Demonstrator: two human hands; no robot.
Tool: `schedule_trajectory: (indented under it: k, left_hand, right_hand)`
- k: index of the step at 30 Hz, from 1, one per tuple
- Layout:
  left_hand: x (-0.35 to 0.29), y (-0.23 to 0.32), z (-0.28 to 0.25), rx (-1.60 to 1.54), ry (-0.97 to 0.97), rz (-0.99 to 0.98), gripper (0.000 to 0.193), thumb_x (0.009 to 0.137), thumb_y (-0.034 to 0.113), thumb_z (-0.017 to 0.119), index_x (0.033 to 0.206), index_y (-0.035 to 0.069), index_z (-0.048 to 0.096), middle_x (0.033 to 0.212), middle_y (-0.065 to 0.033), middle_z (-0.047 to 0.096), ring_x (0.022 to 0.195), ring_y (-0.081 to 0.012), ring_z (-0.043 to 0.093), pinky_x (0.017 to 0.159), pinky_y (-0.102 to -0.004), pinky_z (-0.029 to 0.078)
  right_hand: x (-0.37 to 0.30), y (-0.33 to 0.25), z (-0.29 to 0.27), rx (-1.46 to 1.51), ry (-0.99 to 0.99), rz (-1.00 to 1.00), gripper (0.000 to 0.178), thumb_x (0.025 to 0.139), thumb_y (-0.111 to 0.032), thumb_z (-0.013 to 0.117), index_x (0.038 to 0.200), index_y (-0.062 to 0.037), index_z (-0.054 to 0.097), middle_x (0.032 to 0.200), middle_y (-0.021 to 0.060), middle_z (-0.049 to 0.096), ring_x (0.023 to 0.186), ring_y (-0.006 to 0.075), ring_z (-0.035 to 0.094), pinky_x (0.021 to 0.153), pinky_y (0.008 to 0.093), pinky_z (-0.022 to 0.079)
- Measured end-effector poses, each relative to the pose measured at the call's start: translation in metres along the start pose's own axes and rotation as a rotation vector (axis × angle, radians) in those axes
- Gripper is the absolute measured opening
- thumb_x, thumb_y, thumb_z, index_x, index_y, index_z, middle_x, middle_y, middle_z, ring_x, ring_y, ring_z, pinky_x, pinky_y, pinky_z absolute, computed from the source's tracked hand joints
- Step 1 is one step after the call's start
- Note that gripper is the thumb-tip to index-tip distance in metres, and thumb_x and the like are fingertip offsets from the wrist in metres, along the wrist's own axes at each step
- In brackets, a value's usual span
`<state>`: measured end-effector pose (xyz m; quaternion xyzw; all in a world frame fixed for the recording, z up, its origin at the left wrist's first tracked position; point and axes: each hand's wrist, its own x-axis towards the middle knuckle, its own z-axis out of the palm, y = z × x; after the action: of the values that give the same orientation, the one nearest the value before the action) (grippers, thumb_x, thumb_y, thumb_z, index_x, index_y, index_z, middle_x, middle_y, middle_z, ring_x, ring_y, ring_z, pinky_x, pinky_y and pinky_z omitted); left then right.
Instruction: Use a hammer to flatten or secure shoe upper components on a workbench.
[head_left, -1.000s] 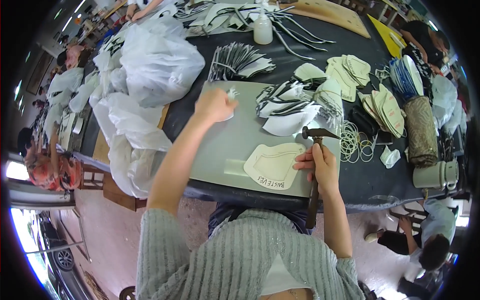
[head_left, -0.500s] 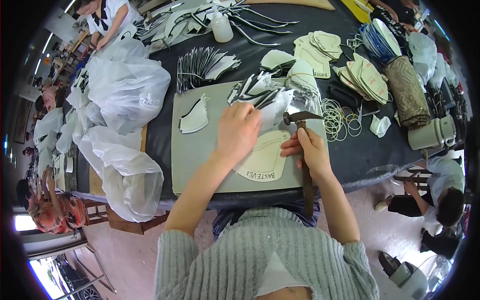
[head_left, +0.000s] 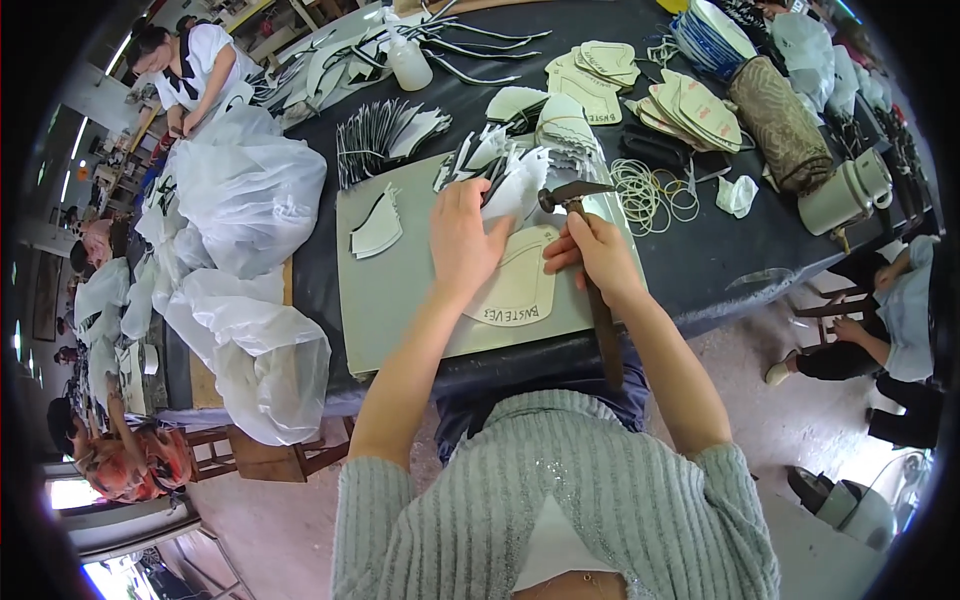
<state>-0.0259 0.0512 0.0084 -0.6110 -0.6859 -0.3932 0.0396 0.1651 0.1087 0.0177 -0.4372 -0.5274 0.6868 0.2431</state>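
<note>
Two grips reach over the table [head_left: 700, 290]: the right grip [head_left: 600, 258] is wrapped around the handle of a hammer [head_left: 604, 325]; the left grip [head_left: 464, 240] has its fingers at a pile of white pieces [head_left: 519, 187], and I cannot tell whether it pinches one. Beside it, a cream template [head_left: 522, 285] lies on a grey board [head_left: 385, 315]. Farther left, a dark-edged white piece [head_left: 377, 229] lies there too. Pale looped bands [head_left: 650, 196] lie beyond the board's right edge.

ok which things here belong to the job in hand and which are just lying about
Likely in use:
hammer, in the right hand
white pieces by the left hand
cream template
grey board

Apparently just lying about:
plastic bag
white bottle
patterned roll
white scrap
</note>
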Motion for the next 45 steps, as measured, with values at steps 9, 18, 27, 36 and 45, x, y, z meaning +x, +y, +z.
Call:
schedule_trajectory:
  k: [9,18,27,36,45]
  left_hand:
    - [-0.012,0.001,0.0,0.335,0.146,0.404,0.033,0.078,0.013,0.07,0.11,0.011,0.06,0.105,-0.0047,0.059,0.099,-0.024,0.057,0.086,-0.0399,0.043]
    - [-0.005,0.004,-0.016,0.117,0.174,0.375,0.017,0.084,0.011,0.066,0.1,0.009,0.062,0.095,-0.0069,0.062,0.09,-0.0247,0.061,0.079,-0.0385,0.046]
    - [0.014,-0.043,-0.058,-0.591,-0.134,-0.29,0.016,0.091,0.014,0.065,0.101,0.003,0.059,0.081,-0.0055,0.069,0.069,-0.0158,0.065,0.059,-0.0299,0.047]
    - [-0.048,-0.009,-0.041,-0.792,-0.521,-0.543,0.012,0.094,0.012,0.061,0.088,0.004,0.056,0.073,0.0023,0.06,0.064,-0.0036,0.051,0.054,-0.0233,0.039]
    - [-0.029,0.019,-0.06,-0.836,-0.455,-0.526,0.03,0.086,0.014,0.073,0.107,0.0,0.057,0.075,-0.0042,0.069,0.065,-0.0063,0.059,0.058,-0.0227,0.045]
  right_hand:
    - [0.001,0.002,0.0,0.004,0.008,-0.042,0.034,0.104,-0.033,0.043,0.1,-0.0003,0.052,0.089,0.0154,0.071,0.07,0.0178,0.071,0.041,0.0247,0.042]
    - [0.0,0.004,0.0,0.024,0.013,-0.048,0.034,0.104,-0.034,0.044,0.099,-0.0008,0.052,0.089,0.0156,0.071,0.068,0.0185,0.071,0.041,0.0253,0.042]
    - [0.001,0.006,0.003,0.013,0.045,-0.062,0.035,0.103,-0.034,0.045,0.097,0.0002,0.053,0.088,0.016,0.071,0.067,0.0195,0.072,0.041,0.0259,0.043]
    - [-0.022,-0.003,-0.02,0.141,-0.013,0.084,0.036,0.104,-0.038,0.043,0.099,-0.0036,0.052,0.096,0.016,0.071,0.077,0.0185,0.072,0.042,0.0227,0.04]
    - [-0.009,-0.008,-0.02,-0.074,-0.117,0.144,0.037,0.104,-0.039,0.043,0.098,-0.0037,0.053,0.095,0.0136,0.071,0.08,0.0165,0.073,0.042,0.0225,0.039]
